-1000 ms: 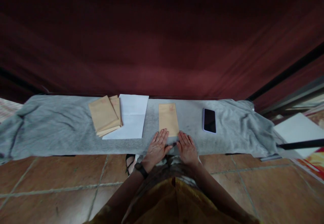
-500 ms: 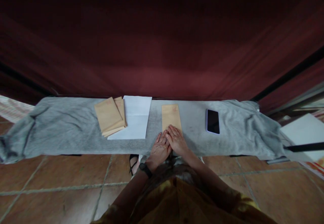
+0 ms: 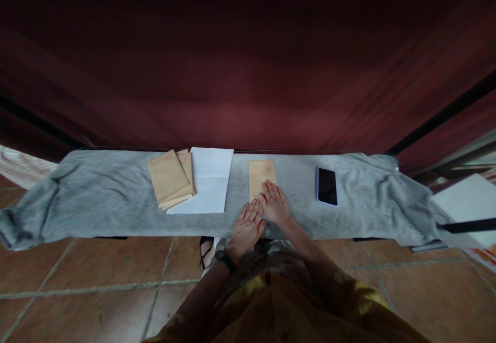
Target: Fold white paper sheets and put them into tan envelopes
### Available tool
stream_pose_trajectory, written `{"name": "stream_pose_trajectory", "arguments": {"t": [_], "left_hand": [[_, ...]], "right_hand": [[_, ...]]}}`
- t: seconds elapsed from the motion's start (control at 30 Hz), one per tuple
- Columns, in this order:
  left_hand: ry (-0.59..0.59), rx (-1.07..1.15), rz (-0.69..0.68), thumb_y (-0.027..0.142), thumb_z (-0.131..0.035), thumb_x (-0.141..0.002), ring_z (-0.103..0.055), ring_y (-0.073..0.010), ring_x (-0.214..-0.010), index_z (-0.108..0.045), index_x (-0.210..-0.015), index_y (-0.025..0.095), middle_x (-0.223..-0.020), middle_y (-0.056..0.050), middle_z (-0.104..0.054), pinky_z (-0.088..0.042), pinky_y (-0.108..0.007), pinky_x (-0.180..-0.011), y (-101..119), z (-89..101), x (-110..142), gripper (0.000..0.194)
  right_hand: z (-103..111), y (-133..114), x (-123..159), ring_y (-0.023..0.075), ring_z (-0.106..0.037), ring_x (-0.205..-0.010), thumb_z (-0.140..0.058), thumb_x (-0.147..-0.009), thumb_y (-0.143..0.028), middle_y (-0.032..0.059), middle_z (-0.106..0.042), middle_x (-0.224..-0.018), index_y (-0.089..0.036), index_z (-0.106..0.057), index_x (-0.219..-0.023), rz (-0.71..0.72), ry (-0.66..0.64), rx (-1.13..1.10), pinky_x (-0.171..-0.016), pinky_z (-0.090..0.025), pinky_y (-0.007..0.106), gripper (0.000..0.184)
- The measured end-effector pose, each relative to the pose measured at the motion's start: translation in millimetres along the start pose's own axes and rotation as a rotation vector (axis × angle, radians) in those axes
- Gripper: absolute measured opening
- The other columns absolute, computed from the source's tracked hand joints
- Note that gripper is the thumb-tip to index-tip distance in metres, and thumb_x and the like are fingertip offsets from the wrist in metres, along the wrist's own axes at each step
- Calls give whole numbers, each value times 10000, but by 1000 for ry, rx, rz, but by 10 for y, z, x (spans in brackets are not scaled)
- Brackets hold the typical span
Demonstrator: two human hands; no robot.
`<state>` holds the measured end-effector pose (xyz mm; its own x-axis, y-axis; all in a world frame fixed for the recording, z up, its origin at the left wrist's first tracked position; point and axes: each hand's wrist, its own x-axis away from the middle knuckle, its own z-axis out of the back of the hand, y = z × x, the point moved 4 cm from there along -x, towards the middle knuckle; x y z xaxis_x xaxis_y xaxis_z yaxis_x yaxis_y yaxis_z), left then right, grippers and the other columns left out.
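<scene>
A single tan envelope (image 3: 260,174) lies flat on the grey cloth (image 3: 101,198) covering a narrow bench in front of me. My right hand (image 3: 276,204) rests flat on the envelope's near half, fingers stretched out and together. My left hand (image 3: 248,226) lies flat beside it at the envelope's near left corner, fingers extended, a dark watch on the wrist. Neither hand grips anything.
A fanned stack of tan envelopes (image 3: 169,178) overlaps a white sheet of paper (image 3: 205,180) to the left. A black phone (image 3: 327,186) lies to the right. A dark red curtain (image 3: 248,64) hangs behind the bench. Tiled floor (image 3: 77,281) lies below; a white board (image 3: 465,203) sits at far right.
My right hand has slid from beside the envelope's near right corner up onto the envelope. My left hand stayed near the near edge, shifting slightly.
</scene>
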<state>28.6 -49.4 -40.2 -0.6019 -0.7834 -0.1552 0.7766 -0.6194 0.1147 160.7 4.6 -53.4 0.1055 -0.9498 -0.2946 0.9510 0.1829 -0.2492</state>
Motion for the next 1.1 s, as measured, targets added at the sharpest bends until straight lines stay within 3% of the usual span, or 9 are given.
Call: {"name": "stream_pose_trajectory", "arguments": {"t": [0.33, 0.9, 1.0, 1.1], "left_hand": [[-2, -3, 14, 326, -371, -1040, -243, -212, -1563, -327, -1588, 161, -1671, -79, -323, -206, -458, -1293, 6, 1, 7, 574], [23, -22, 53, 328, -385, -1021, -228, -202, -1567, -291, -1600, 132, -1663, -93, -334, -175, -452, -1300, 31, -15, 0, 618], [23, -26, 51, 328, -390, -1018, -217, -205, -1570, -295, -1598, 123, -1666, -95, -322, -189, -457, -1298, 33, -16, -4, 623], [20, -30, 45, 313, -387, -1011, -216, -212, -1571, -308, -1592, 106, -1668, -105, -311, -203, -463, -1293, 35, -18, -3, 622]], "right_hand": [[6, 170, -96, 291, -396, -1479, -315, -1079, -352, 163, -402, -1614, -87, -396, -1563, -97, -38, 46, -1221, -264, 477, 557], [113, 388, 223, 321, -428, -1460, -286, -1085, -380, 195, -447, -1577, -45, -436, -1533, -115, 15, 109, -1205, -299, 513, 579], [187, 346, 274, 305, -429, -1463, -282, -1085, -354, 186, -447, -1581, -65, -455, -1523, -121, 23, 76, -1203, -319, 511, 553], [251, 153, 391, 270, -376, -1500, -295, -1080, -317, 163, -410, -1612, -75, -421, -1543, -28, 21, 10, -1213, -335, 478, 538]]}}
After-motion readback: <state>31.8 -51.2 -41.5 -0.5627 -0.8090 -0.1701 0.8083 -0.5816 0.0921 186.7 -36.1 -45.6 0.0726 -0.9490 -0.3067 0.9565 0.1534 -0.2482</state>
